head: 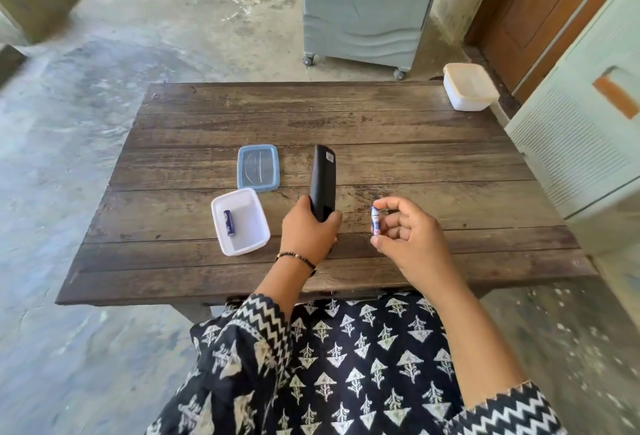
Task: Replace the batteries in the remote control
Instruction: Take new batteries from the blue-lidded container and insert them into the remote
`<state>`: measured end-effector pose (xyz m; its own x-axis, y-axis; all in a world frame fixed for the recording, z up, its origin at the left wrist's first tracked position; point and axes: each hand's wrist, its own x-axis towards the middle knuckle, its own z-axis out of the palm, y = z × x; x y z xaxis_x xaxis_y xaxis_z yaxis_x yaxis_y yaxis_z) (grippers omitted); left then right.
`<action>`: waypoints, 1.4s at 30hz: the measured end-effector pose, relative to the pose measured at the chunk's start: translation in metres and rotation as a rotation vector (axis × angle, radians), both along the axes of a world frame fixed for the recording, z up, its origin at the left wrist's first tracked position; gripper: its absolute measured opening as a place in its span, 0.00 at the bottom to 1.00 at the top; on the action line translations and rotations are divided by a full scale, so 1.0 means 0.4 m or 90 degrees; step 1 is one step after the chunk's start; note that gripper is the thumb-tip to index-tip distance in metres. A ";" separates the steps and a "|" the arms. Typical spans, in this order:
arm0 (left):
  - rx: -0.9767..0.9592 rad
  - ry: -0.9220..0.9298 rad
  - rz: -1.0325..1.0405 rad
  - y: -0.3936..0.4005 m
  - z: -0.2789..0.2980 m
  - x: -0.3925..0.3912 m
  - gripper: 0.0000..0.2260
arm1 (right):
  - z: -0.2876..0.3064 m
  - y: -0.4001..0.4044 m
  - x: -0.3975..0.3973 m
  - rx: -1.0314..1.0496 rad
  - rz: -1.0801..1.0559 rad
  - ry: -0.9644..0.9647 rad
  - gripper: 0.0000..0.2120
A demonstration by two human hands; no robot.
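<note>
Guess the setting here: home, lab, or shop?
Most likely a home, perhaps a porch or utility room: rough stained concrete floor, a grey air cooler on castors, a wooden door, and a worn plank table with plastic food containers.

Concrete floor [138, 19], wooden table [381, 116], brown door [540, 12]

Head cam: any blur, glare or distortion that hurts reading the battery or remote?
Head view: wide-angle bowing bends the table edges; motion smear at the upper left. Soft daylight, faint shadows, no glare. The battery in the right hand is sharp enough for colour, its print unreadable; the remote in the left hand is crisp.
</note>
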<state>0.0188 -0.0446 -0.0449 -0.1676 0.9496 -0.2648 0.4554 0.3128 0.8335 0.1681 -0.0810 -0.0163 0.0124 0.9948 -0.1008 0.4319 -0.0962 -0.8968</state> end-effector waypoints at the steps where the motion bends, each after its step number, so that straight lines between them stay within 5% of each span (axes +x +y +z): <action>1: 0.024 -0.102 0.016 -0.011 -0.007 -0.009 0.10 | 0.001 -0.005 -0.004 -0.002 0.008 0.006 0.20; 5: 0.044 -0.463 0.047 -0.048 -0.012 -0.023 0.06 | 0.009 -0.025 -0.042 0.003 0.057 0.038 0.20; 9: 0.037 -0.596 0.122 -0.056 -0.029 -0.029 0.13 | 0.016 -0.040 -0.087 0.026 0.096 0.025 0.19; 26: -0.025 -0.772 0.146 -0.092 0.005 -0.008 0.15 | 0.026 -0.030 -0.147 0.223 0.080 -0.271 0.01; 34: -0.041 -0.796 0.194 -0.083 0.025 -0.019 0.23 | 0.030 -0.091 -0.122 0.324 0.123 -0.366 0.14; 42: -0.067 -0.796 0.171 -0.092 0.022 0.004 0.19 | 0.044 -0.070 -0.122 0.246 0.149 -0.471 0.27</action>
